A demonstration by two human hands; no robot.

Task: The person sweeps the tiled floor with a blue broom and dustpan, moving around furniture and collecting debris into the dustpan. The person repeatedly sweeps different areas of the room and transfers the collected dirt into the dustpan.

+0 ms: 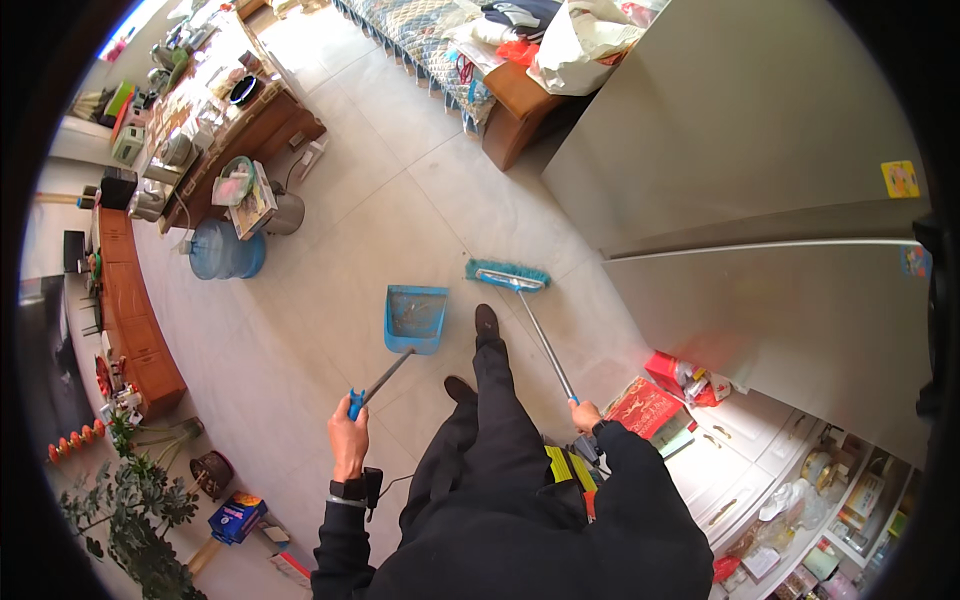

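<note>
My left hand [350, 435] is closed around the upper end of a long-handled blue dustpan [415, 343]. The pan rests on the tiled floor ahead of my feet, its mouth facing away from me, with some dust and debris inside. In my right hand [586, 417] is the blue grip of a broom [546, 341] with a metal pole. Its teal bristle head [510, 274] touches the floor to the right of the dustpan, just beyond my forward shoe [487, 321]. A gap of floor separates broom head and pan.
A grey refrigerator [750, 315] stands at the right, above white cabinets [731, 480] and a red box [646, 409]. At the left are a large blue water bottle [225, 251], a bin [286, 214] and a wooden table [255, 139]. A bed [427, 45] lies ahead; a potted plant [139, 499] stands lower left.
</note>
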